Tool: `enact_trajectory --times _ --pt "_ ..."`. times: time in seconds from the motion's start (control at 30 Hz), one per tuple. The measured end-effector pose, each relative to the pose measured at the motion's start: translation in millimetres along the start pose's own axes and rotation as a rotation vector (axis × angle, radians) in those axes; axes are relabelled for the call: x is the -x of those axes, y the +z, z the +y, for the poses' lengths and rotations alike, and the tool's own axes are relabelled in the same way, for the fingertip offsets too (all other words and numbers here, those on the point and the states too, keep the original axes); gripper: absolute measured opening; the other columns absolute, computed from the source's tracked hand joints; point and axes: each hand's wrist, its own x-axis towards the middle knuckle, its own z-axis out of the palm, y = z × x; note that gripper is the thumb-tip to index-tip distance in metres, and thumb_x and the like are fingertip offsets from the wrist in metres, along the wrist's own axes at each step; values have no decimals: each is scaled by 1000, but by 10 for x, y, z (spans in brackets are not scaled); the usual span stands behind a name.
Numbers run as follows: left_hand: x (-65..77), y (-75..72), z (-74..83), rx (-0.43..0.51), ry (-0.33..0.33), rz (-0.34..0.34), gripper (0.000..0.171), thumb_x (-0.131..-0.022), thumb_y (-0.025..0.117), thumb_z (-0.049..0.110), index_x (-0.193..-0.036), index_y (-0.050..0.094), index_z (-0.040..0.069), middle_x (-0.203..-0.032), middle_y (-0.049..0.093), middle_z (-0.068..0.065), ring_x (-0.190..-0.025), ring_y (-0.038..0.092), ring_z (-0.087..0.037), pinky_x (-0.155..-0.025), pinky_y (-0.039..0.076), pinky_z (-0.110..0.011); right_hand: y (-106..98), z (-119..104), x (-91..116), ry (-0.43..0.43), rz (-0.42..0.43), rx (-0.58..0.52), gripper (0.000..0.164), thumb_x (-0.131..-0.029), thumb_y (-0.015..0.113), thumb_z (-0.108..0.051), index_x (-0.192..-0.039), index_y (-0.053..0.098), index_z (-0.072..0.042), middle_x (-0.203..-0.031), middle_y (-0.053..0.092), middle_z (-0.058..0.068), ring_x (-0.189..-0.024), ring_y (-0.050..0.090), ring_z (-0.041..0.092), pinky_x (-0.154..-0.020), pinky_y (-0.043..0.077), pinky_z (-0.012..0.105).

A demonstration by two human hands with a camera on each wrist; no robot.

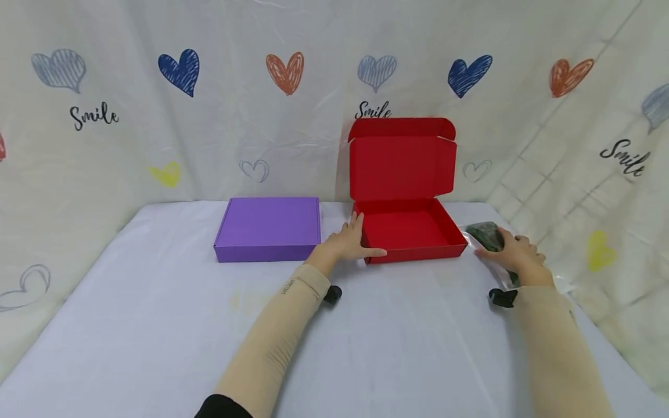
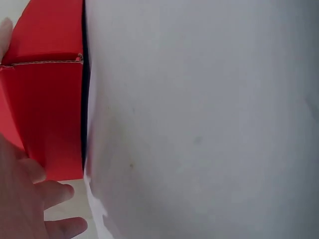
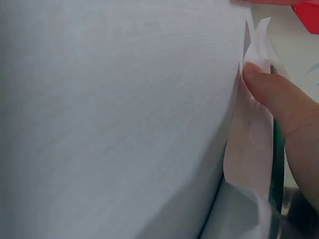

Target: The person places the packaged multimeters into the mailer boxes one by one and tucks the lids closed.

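A red cardboard box [image 1: 410, 225] stands on the table with its lid raised at the back and its inside bare. At its left front corner is my left hand [image 1: 349, 241], fingers spread along the left side and thumb reaching across the front. The left wrist view has the box's side [image 2: 47, 119] close beside those fingers. To the right of the box, my right hand [image 1: 514, 255] grips a clear plastic bag [image 1: 496, 271] with something dark green inside. In the right wrist view, the thumb lies over the bag [image 3: 249, 139], while the other fingers are hidden.
A closed purple box [image 1: 269, 226] lies left of the red one. White cloth [image 1: 157, 325] covers the table, and a pale curtain [image 1: 219, 128] printed with hearts hangs behind and at the sides. The red lid [image 1: 402, 165] stands up close to that curtain.
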Motion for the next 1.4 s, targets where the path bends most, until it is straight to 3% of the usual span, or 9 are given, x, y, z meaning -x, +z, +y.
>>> enact_trajectory --times 0.13,0.43,0.8,1.03,1.4 --pt "-20 2 -45 -11 9 -2 117 -87 68 65 -166 -1 12 -173 -2 -5 -155 15 -34 -121 20 -59 21 4 -7 11 -7 -1 109 -92 60 -65 -161 5 -1 -136 13 53 -117 21 68 -87 33 79" --pt "-24 -63 -116 32 53 -46 111 -92 67 57 -165 -3 9 -172 -2 -8 -155 11 -38 -120 19 -61 -5 33 -52 -66 11 20 101 -96 54 -65 -162 8 -4 -133 17 55 -115 25 70 -86 27 79" --pt "16 -91 -127 69 73 -72 106 -97 63 51 -164 -7 8 -172 -9 -9 -154 9 -43 -121 18 -60 10 36 -93 8 25 -22 102 -93 58 -66 -163 10 -10 -132 15 53 -114 21 69 -80 33 83" --pt "27 -85 -113 53 68 -87 107 -97 61 55 -164 -9 9 -172 -9 -7 -155 8 -43 -120 15 -63 -2 54 -83 -1 45 -9 101 -93 58 -66 -162 14 -8 -132 15 56 -115 22 71 -87 24 86" --pt "-6 -94 -172 138 85 -123 115 -94 70 48 -163 -12 9 -171 -12 -8 -155 3 -41 -122 20 -54 -135 64 -30 -59 129 21 99 -94 54 -71 -162 16 -11 -132 19 56 -112 29 71 -83 27 80"
